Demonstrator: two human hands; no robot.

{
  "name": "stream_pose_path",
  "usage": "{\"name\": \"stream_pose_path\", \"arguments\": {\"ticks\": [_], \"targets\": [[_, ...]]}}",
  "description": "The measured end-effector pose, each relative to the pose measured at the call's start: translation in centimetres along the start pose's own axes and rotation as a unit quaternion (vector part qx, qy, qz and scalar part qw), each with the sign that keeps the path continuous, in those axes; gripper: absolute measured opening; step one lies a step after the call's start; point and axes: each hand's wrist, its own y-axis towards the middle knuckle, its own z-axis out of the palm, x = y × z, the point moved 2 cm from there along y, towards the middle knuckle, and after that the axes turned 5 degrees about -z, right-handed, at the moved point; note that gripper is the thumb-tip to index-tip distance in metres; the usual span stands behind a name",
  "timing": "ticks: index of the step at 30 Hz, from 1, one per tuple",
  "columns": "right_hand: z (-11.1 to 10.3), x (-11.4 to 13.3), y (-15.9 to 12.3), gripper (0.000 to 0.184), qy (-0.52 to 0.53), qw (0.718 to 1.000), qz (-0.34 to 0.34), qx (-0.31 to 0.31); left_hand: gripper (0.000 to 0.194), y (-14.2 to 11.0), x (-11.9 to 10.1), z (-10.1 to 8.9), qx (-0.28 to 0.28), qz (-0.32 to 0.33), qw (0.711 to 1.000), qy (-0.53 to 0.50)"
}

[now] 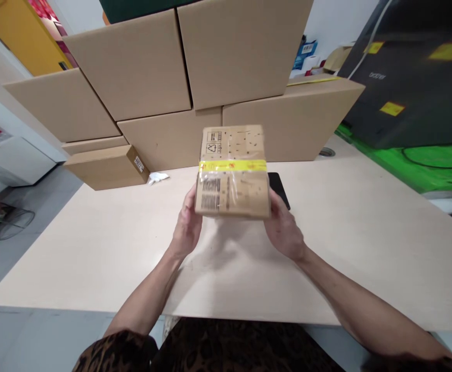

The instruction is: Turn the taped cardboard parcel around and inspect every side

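Note:
Between my two hands I hold a small cardboard box point(234, 194), raised above the pale table. A yellow strip of tape point(231, 166) runs across it, with clear tape and black printing on the sides. My left hand point(187, 222) presses against its left side, and my right hand point(284, 225) against its right side. The box hides most of the fingers of both hands. Behind the right hand, a flat black object point(279, 190) lies on the table, partly covered by the box.
Large cardboard boxes point(231, 51) are stacked along the back of the table point(105, 258). A flatter carton point(105, 168) and a white scrap point(158, 177) sit at the back left. To the right stand a dark machine point(416, 77) and a green surface point(408, 163).

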Motion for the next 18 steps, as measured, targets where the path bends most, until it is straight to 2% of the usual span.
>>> {"name": "stream_pose_path", "arguments": {"ticks": [2, 5, 10, 14, 18], "targets": [[0.0, 0.8, -0.2, 0.051, -0.013, 1.000, -0.026, -0.005, 0.061, -0.2, -0.6, -0.1, -0.025, 0.028, 0.999, -0.018], [0.0, 1.5, -0.2, 0.047, -0.013, 0.999, -0.023, -0.036, 0.054, -0.2, -1.1, -0.3, -0.035, 0.045, 0.998, -0.025], [0.1, 0.8, 0.4, 0.042, 0.019, 0.997, 0.014, -0.074, 0.045, 0.4, -0.5, -0.6, -0.044, 0.018, 0.998, -0.033], [-0.1, 0.5, 0.6, 0.032, 0.001, 0.992, -0.002, -0.125, 0.042, 0.5, -0.1, -0.7, -0.057, 0.005, 0.998, -0.021], [-0.3, 0.4, 0.1, 0.037, -0.028, 0.990, -0.005, -0.135, 0.044, 0.3, 0.1, -0.5, -0.060, 0.014, 0.998, -0.020]]}}
